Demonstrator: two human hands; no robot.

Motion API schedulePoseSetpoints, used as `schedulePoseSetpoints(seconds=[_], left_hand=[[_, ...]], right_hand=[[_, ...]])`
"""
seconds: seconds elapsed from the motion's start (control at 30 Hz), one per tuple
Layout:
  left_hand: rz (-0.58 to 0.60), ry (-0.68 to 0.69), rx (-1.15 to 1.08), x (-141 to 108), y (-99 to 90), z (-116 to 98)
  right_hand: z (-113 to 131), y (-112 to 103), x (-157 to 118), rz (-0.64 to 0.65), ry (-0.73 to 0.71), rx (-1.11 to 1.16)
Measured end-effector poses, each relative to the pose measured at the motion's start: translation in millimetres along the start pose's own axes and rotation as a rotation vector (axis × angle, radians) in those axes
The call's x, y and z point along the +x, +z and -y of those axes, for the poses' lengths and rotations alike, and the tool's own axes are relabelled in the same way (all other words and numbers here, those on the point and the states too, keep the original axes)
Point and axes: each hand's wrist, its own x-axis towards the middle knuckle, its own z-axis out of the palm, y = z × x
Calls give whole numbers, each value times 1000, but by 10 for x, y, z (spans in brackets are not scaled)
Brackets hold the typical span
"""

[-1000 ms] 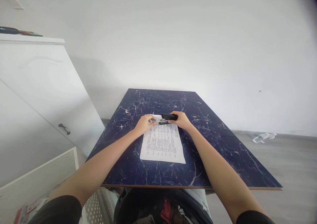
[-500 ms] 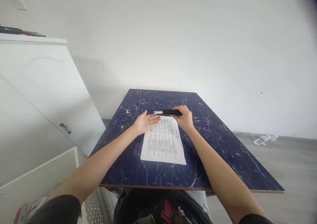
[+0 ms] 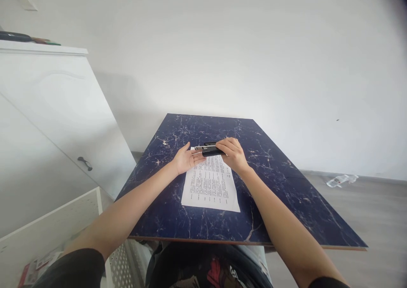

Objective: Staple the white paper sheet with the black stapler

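My right hand is wrapped round the rear of a black stapler, whose front points left and whose metal part shows along its upper side. Palm up, my left hand has its fingers stretched out beneath the stapler's front end. I cannot tell whether anything small lies on that palm. Below both hands, a printed sheet of paper rests on the dark blue marbled table; the hands and stapler cover its far edge.
To the left stand a white cabinet with a dark handle and a white perforated basket. A clear plastic piece lies on the floor at the right, and a pale wall rises behind the table.
The stapler has been turned over in my right hand, and its front has come nearer, over my left fingers. My left hand stays palm up in nearly the same place.
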Motion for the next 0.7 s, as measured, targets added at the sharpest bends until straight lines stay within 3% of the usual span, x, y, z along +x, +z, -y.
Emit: schedulePoseSetpoints(seconds=[0.7], left_hand=[[-102, 24, -22, -28, 66, -22]], right_hand=[[33, -63, -16, 181, -107, 4]])
